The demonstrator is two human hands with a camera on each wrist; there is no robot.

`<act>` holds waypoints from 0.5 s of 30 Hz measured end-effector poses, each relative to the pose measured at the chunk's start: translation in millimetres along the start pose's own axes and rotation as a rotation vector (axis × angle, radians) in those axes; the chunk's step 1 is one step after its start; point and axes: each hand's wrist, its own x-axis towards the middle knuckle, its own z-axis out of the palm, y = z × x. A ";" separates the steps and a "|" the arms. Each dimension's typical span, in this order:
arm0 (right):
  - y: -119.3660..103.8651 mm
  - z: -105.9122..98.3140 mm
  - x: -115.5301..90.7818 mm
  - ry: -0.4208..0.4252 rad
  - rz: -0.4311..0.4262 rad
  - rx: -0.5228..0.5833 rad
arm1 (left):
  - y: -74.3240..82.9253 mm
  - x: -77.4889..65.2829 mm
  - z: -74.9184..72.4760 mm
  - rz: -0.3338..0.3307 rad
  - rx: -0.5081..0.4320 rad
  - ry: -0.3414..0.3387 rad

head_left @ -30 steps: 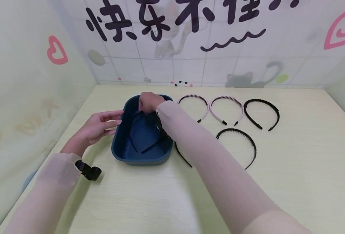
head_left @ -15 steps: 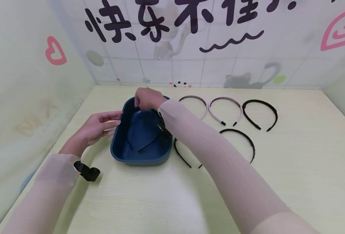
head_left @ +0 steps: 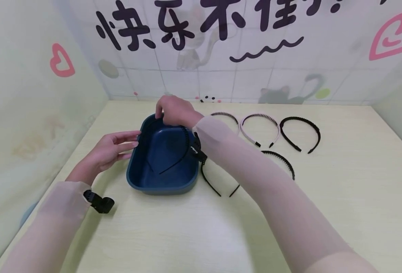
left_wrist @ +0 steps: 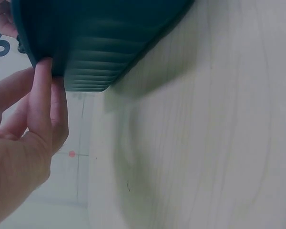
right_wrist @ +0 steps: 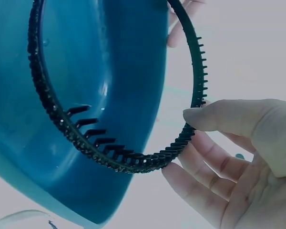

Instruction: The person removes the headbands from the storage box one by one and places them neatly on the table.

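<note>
My right hand [head_left: 176,110] holds a black toothed headband [right_wrist: 50,107] over the far side of a blue plastic basin [head_left: 163,190]. In the right wrist view the thumb and fingers pinch the band along its toothed curve, and its outer face looks beaded. The headband's two ends hang down inside the basin in the head view. At the basin's left side, my left hand [head_left: 110,151] touches the rim with extended fingertips. The left wrist view shows those fingers [left_wrist: 40,102] right at the edge of the ribbed wall.
Right of the basin lie two pale pink headbands with dark teeth [head_left: 251,138], a black headband [head_left: 318,132] and two more black headbands [head_left: 209,184] in the front row, partly hidden by the right sleeve. A patterned wall [head_left: 146,83] borders the table at the back.
The right hand has risen from inside the basin to about its far rim, lifting the black headband with it. The left hand stays at the basin's left side.
</note>
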 end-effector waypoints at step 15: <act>7.5 -15.1 -25.7 0.080 -0.011 0.011 | -3.7 1.7 -0.7 0.032 -0.032 -0.028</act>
